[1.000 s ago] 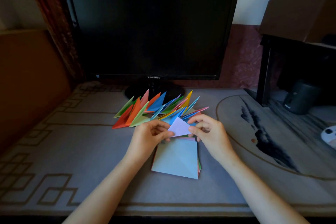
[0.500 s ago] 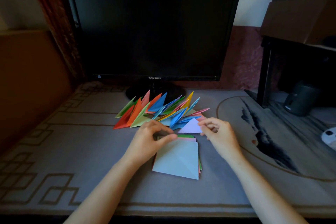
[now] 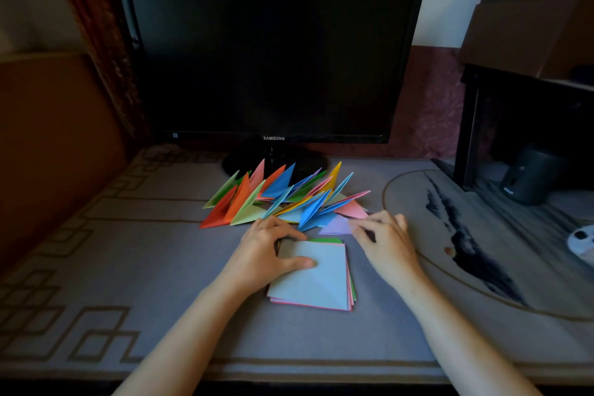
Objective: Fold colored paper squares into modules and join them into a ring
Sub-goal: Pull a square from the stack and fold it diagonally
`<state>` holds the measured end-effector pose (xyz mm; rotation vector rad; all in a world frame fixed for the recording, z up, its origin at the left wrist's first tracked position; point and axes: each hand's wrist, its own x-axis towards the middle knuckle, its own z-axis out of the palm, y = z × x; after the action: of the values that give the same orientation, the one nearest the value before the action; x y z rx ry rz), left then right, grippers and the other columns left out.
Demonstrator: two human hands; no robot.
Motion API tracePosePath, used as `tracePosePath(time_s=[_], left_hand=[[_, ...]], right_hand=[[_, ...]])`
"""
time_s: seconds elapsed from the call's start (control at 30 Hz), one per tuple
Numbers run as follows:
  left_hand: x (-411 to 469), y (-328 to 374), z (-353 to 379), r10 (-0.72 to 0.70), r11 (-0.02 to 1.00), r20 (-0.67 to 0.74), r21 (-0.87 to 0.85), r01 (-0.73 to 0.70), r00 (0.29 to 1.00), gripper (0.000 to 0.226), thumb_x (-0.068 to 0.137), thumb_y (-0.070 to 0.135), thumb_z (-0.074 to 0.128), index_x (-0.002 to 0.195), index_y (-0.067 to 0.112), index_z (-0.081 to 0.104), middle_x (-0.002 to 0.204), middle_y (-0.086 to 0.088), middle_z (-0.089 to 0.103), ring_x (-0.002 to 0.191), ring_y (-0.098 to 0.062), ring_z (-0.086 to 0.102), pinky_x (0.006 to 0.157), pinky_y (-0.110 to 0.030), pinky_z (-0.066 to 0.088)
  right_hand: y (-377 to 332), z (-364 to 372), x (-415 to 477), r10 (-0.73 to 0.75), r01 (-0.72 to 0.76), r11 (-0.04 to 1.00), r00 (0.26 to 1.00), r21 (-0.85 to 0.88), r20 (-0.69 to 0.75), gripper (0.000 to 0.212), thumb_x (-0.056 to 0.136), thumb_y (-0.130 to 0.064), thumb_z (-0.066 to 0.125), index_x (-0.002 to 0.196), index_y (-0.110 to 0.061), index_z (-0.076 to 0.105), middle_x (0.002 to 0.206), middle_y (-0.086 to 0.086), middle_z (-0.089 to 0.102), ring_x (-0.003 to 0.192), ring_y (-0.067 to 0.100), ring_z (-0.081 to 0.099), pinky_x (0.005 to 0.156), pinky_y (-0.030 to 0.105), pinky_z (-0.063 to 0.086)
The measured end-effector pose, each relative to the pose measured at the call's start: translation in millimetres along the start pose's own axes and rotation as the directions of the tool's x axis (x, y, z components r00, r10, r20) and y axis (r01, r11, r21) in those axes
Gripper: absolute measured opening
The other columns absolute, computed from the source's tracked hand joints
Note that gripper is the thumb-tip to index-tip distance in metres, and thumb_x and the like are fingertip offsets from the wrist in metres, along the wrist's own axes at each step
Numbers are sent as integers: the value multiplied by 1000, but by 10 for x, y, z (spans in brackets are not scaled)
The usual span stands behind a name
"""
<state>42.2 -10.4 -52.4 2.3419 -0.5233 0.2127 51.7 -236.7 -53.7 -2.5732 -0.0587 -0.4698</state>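
Note:
Several folded paper modules [image 3: 283, 196] in red, orange, green, blue, yellow and pink lie fanned out on the desk mat [image 3: 144, 267] in front of the monitor. A lilac module [image 3: 336, 226] lies flat at the fan's near right end. The fingertips of my right hand [image 3: 385, 238] touch its right edge. A stack of paper squares [image 3: 321, 280], light blue on top, sits nearer to me. My left hand [image 3: 266, 251] has its thumb on the top sheet and its fingers curled over the stack's far left corner.
A black monitor [image 3: 273, 51] stands behind the modules, its round foot [image 3: 244, 164] just behind them. At the right are a black shelf frame [image 3: 466, 125], a dark speaker [image 3: 530, 177], a cardboard box [image 3: 530, 16] and a white object [image 3: 581, 244]. A wooden panel [image 3: 48, 138] bounds the left.
My right hand carried the lilac module away from my left hand and laid it at the fan's right end. My left hand dropped onto the paper stack.

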Motion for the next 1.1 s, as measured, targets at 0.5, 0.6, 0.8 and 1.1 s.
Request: tracePosePath(time_s=[0.5,0.6,0.8,1.1], left_hand=[[6,36,-17,32,999,-40,-1,-32,999,48,63,45,80,107,31,67,107,14,50,105,-5,44,87,-5,30],[15,21,0,59,998,-77,9,-59,995,48,62,44,81,105,30,68,102,21,46,104,-7,44,88,-6,29],[28,18,18,140,989,-119,-26,-144,983,44,59,40,85,98,34,65,103,22,46,102,-4,44,89,-13,34],[8,64,11,83,994,-89,-64,-88,993,60,63,38,83,114,41,51,107,21,50,103,-2,42,86,-13,37]], right_hand=[[-178,-32,-46,-292,332,936,918,118,-268,23,90,-30,53,103,-23,70,110,-5,47,100,7,28,95,3,20],[-201,-18,-62,-313,347,921,930,177,-194,37,86,-46,45,102,-24,71,108,-9,47,102,8,31,95,4,19],[-167,63,-62,-390,377,905,920,196,34,51,65,-66,58,98,-30,72,101,-15,49,101,-5,27,92,4,18],[-226,35,-68,-265,215,922,957,322,120,22,68,-27,81,65,-33,59,77,-12,48,88,13,43,75,25,34]])
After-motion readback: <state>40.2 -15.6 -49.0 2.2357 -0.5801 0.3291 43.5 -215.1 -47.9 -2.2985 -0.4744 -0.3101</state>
